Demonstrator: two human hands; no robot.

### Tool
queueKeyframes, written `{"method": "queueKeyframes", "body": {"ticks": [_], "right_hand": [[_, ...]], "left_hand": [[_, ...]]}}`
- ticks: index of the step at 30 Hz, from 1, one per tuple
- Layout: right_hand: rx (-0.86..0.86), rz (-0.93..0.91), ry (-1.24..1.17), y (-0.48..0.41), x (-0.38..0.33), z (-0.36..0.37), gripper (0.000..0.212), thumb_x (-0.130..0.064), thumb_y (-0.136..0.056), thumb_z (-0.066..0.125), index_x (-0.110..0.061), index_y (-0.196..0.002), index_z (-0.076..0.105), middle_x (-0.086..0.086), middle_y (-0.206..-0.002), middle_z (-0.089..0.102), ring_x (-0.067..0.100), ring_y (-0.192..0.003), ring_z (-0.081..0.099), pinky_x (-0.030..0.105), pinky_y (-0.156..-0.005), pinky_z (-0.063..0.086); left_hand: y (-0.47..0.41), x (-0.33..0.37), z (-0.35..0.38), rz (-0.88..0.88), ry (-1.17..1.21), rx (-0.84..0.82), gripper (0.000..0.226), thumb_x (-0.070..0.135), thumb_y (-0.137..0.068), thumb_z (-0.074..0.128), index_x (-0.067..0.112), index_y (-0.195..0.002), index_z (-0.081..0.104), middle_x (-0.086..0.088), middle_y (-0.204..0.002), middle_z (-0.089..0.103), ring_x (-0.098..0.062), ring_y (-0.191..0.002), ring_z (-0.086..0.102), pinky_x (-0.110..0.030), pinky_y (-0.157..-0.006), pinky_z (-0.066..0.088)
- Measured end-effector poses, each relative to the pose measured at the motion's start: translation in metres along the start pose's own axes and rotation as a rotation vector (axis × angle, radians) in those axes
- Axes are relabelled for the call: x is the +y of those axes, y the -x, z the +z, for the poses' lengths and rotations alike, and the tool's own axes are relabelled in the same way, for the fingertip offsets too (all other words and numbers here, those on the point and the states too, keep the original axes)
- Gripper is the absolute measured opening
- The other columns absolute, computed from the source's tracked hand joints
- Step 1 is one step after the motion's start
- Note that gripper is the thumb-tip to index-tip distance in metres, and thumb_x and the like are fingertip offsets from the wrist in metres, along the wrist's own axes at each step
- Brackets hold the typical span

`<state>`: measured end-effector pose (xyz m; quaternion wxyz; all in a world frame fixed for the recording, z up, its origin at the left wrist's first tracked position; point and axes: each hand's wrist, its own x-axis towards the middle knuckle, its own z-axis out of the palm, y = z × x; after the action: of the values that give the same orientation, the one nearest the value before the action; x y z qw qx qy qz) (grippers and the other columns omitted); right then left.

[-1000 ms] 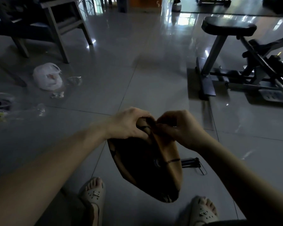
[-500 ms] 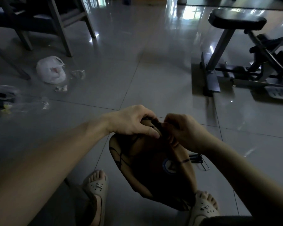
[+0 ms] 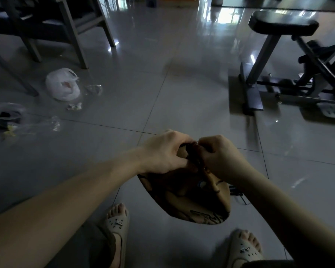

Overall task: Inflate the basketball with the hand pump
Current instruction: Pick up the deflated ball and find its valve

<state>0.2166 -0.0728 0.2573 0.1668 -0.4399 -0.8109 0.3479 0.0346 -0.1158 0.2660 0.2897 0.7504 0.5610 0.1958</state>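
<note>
A flat, crumpled brown basketball (image 3: 184,198) with black lines and lettering hangs above the tiled floor between my feet. My left hand (image 3: 162,151) grips its folded top edge from the left. My right hand (image 3: 219,157) pinches the same top edge from the right, fingers curled close against the left hand. A small dark object is between the fingertips; what it is cannot be told. A black part of the hand pump (image 3: 237,192) lies on the floor, mostly hidden behind the ball and my right forearm.
A white plastic bag (image 3: 63,85) and scraps of wrapping (image 3: 74,106) lie on the floor at left, near chair legs (image 3: 75,35). A black exercise bench and machine (image 3: 282,60) stand at right. My sandalled feet (image 3: 116,223) are below the ball.
The ball has turned and shifted slightly right in my hands, now showing lettering at its lower edge. Both hands stay at its top edge, drawn closer together.
</note>
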Motion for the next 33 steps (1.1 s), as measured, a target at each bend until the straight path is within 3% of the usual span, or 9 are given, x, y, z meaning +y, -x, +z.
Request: {"method": "queueKeyframes", "body": {"ticks": [4,8,13,17,23,26,27,29,33], "right_hand": [[0.016,-0.021,-0.009,0.001,0.003,0.004,0.021,-0.026,-0.101,0.051,-0.030,-0.090,0.069,-0.003,-0.062,0.064,0.010,-0.046,0.052,0.023,-0.044,0.039],[0.058,-0.096,-0.049,0.005,0.007,0.009,0.028,-0.024,-0.101,0.052,-0.036,-0.076,0.057,-0.007,-0.061,0.058,0.007,-0.050,0.051,0.021,-0.046,0.037],[0.117,-0.173,-0.036,0.004,0.017,0.005,0.022,-0.024,-0.101,0.051,-0.027,-0.080,0.056,0.000,-0.066,0.059,0.019,-0.058,0.054,0.043,-0.054,0.043],[0.100,-0.203,-0.029,0.005,0.022,0.000,0.014,-0.024,-0.100,0.050,-0.024,-0.090,0.059,-0.001,-0.076,0.065,0.020,-0.068,0.062,0.050,-0.061,0.051],[0.042,-0.249,-0.011,0.010,0.030,0.003,0.016,-0.012,-0.100,0.050,-0.021,-0.095,0.062,-0.007,-0.083,0.068,0.008,-0.073,0.067,0.040,-0.063,0.056],[0.056,-0.279,0.029,0.014,0.035,0.003,0.013,-0.016,-0.099,0.049,-0.021,-0.094,0.060,-0.008,-0.083,0.067,0.008,-0.074,0.066,0.038,-0.063,0.056],[0.067,-0.293,0.042,0.016,0.036,0.002,0.012,-0.021,-0.098,0.048,-0.022,-0.094,0.059,-0.008,-0.083,0.066,0.008,-0.073,0.065,0.038,-0.063,0.055],[0.109,-0.325,0.072,0.019,0.037,0.001,0.012,-0.029,-0.096,0.048,-0.022,-0.093,0.058,-0.007,-0.081,0.065,0.011,-0.071,0.063,0.039,-0.061,0.053],[0.196,-0.348,0.128,0.024,0.040,0.002,0.010,-0.024,-0.096,0.052,-0.018,-0.092,0.059,-0.007,-0.080,0.063,0.009,-0.068,0.059,0.036,-0.060,0.050]], "left_hand": [[0.000,0.001,0.003,0.005,-0.021,0.043,0.049,0.031,-0.083,0.074,0.030,-0.130,0.060,0.015,-0.106,0.067,0.000,-0.093,0.062,-0.026,-0.080,0.052],[-0.001,-0.004,-0.004,-0.034,-0.016,0.020,0.054,0.030,-0.083,0.077,0.028,-0.134,0.058,0.015,-0.115,0.065,-0.002,-0.104,0.060,-0.031,-0.090,0.051],[-0.001,-0.003,-0.009,-0.056,0.054,0.001,0.054,0.040,-0.084,0.076,0.027,-0.133,0.058,0.015,-0.117,0.066,0.000,-0.107,0.060,-0.030,-0.097,0.050],[-0.002,-0.005,-0.006,-0.085,-0.010,-0.033,0.047,0.047,-0.087,0.071,0.032,-0.130,0.058,0.016,-0.114,0.064,-0.002,-0.105,0.059,-0.033,-0.094,0.051],[0.000,-0.007,0.007,-0.097,-0.235,-0.039,0.033,0.045,-0.089,0.065,0.031,-0.119,0.057,0.012,-0.110,0.059,-0.009,-0.103,0.054,-0.034,-0.087,0.048],[0.000,-0.004,0.014,-0.058,-0.324,0.010,0.013,0.032,-0.091,0.064,0.031,-0.095,0.051,0.015,-0.089,0.052,-0.009,-0.087,0.053,-0.025,-0.072,0.038],[-0.001,-0.002,0.016,-0.034,-0.358,0.027,0.016,0.027,-0.091,0.063,0.031,-0.089,0.048,0.016,-0.082,0.048,-0.008,-0.079,0.051,-0.023,-0.068,0.034],[-0.003,0.001,0.016,0.011,-0.408,0.026,0.016,0.024,-0.092,0.062,0.026,-0.085,0.047,0.013,-0.077,0.047,-0.005,-0.068,0.046,-0.023,-0.064,0.032],[-0.009,0.004,0.012,0.074,-0.493,0.007,0.016,0.029,-0.092,0.062,0.023,-0.085,0.049,0.008,-0.079,0.053,-0.010,-0.068,0.048,-0.024,-0.064,0.032]]}}
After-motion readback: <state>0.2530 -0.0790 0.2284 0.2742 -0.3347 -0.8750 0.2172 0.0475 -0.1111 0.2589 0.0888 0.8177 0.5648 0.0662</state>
